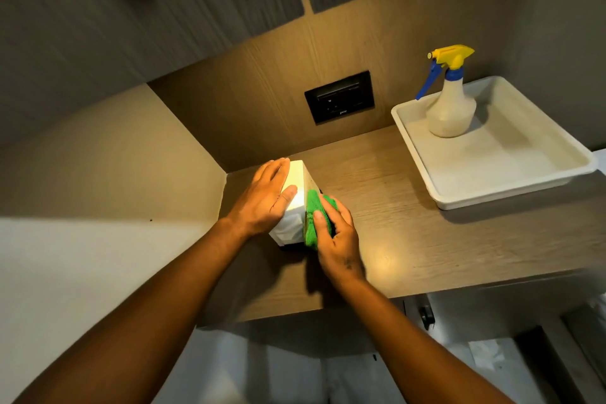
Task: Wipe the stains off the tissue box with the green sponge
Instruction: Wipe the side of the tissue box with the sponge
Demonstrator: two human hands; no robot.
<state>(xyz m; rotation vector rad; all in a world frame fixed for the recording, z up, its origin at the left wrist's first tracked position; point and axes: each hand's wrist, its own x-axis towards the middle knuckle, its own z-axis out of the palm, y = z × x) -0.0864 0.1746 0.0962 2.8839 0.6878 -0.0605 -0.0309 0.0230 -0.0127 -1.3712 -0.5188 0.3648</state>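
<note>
A white tissue box (300, 182) stands in the left corner of the wooden shelf, close to the side wall. My left hand (265, 198) lies flat over its left face and top edge, holding it still. My right hand (334, 233) presses a green sponge (314, 220) against the box's right face. The sponge covers the lower part of that face, so any stains there are hidden. White tissue shows at the box's near end.
A white tray (498, 154) sits at the right of the wooden shelf (410, 233), with a spray bottle (451, 105) with a yellow and blue head standing in it. A dark wall socket (339, 97) is on the back panel. Cabinet doors hang overhead.
</note>
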